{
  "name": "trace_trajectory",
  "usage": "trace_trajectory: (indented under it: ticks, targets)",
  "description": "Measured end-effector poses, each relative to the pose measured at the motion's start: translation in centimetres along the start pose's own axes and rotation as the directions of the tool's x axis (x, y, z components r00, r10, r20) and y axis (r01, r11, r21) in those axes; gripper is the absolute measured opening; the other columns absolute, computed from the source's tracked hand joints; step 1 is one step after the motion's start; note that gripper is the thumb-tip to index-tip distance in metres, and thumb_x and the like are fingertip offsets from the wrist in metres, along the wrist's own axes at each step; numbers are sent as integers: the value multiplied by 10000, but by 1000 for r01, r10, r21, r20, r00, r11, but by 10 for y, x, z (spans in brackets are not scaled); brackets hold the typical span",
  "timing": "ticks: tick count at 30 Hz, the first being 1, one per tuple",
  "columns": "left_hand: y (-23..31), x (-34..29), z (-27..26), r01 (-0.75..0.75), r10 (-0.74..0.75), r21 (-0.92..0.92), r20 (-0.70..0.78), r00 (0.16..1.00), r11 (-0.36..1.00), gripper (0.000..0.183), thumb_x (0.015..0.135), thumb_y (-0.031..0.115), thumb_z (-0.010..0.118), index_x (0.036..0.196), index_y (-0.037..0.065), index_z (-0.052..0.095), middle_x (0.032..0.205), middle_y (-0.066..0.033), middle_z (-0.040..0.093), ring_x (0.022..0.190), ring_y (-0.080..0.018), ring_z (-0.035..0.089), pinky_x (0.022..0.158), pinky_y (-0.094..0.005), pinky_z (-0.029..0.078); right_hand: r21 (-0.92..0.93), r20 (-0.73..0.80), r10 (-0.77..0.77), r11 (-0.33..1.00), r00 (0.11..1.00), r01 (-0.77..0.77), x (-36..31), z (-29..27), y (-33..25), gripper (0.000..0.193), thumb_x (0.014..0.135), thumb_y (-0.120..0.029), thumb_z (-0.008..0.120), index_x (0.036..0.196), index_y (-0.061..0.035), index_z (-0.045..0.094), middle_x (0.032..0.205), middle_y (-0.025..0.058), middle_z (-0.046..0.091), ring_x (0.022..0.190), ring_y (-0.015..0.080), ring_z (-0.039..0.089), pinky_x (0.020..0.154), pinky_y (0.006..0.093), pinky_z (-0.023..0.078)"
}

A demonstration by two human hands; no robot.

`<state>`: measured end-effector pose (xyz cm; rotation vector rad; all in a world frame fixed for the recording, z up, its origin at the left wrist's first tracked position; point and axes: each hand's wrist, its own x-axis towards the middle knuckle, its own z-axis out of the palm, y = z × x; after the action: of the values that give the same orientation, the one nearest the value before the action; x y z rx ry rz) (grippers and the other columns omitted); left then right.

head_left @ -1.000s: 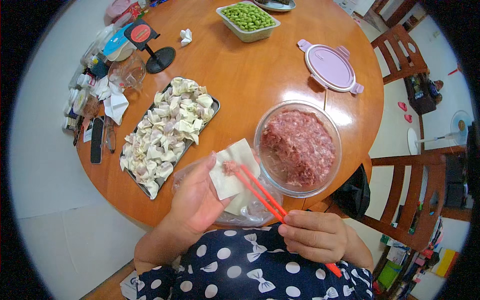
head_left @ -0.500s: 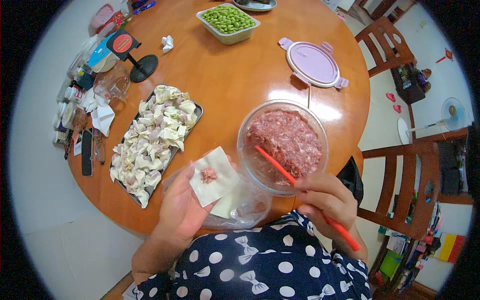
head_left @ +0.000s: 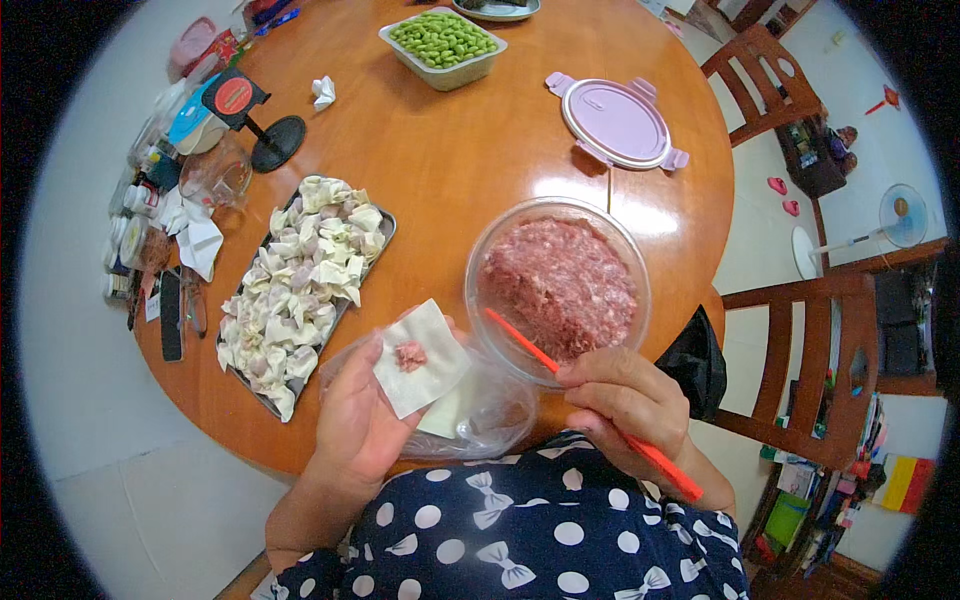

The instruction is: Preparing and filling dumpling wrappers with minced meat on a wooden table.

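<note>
On my left hand (head_left: 357,420), palm up, lies a square wonton wrapper (head_left: 432,383) with a small lump of minced meat (head_left: 410,356) at its middle; my thumb rests at the wrapper's edge. My right hand (head_left: 632,408) grips red chopsticks (head_left: 525,341), whose tips reach over the near left side of a glass bowl (head_left: 474,256). Pink minced meat (head_left: 572,285) fills much of that bowl. Under my left hand, a clear plastic bag (head_left: 500,420) holds more pale wrappers (head_left: 443,412). Folded wontons (head_left: 318,255) heap a dark metal tray (head_left: 383,228) at the left.
A tub of green beans (head_left: 445,48) and a lilac lid (head_left: 617,120) sit farther back. A black stand (head_left: 277,143), crumpled tissue (head_left: 322,93), a phone (head_left: 172,315) and jars line the left side. Wooden chairs (head_left: 790,370) stand right of the round table (head_left: 430,150).
My right hand and the chopsticks have moved slightly left, nearer the wrapper. The whole view has shifted a little. My left hand still holds the wrapper with its meat.
</note>
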<state>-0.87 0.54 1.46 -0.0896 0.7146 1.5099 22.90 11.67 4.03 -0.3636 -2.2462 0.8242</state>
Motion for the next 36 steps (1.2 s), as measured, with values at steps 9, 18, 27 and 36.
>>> trace_trajectory:
  ticks: [9,18,27,36]
  targets:
    - [0,2,-3,3,-3,10,32,999,1000,500,1017,291,344,1347,-82,391,1331,-242,501,1258,-345,481,1098,-474,354,-47,-92,70,996,993,-75,-1,0,8,148,754,-54,740,854,12,654,907,154,679,832,298,672,728,358,546]
    - [0,-1,-1,-19,18,47,26,1000,999,493,1011,260,322,1370,-73,377,1347,-238,493,1264,-333,487,1094,-467,359,151,-154,260,960,953,-237,-5,-15,0,90,831,-65,659,844,24,663,897,174,695,875,289,679,790,374,533]
    - [-4,-7,15,30,-33,84,25,999,996,492,1031,293,285,1394,-29,367,1371,-198,483,1278,-296,473,1102,-459,341,571,-121,97,821,988,-11,-9,2,4,235,823,-188,728,844,40,679,937,197,694,889,336,665,807,428,526]
    - [2,-3,15,49,-48,-16,41,998,999,510,1026,318,307,1384,-39,367,1339,-230,503,1262,-311,489,1093,-467,358,405,34,-85,912,996,64,-11,-10,4,219,779,-186,761,845,12,695,970,181,703,900,335,676,785,409,541]
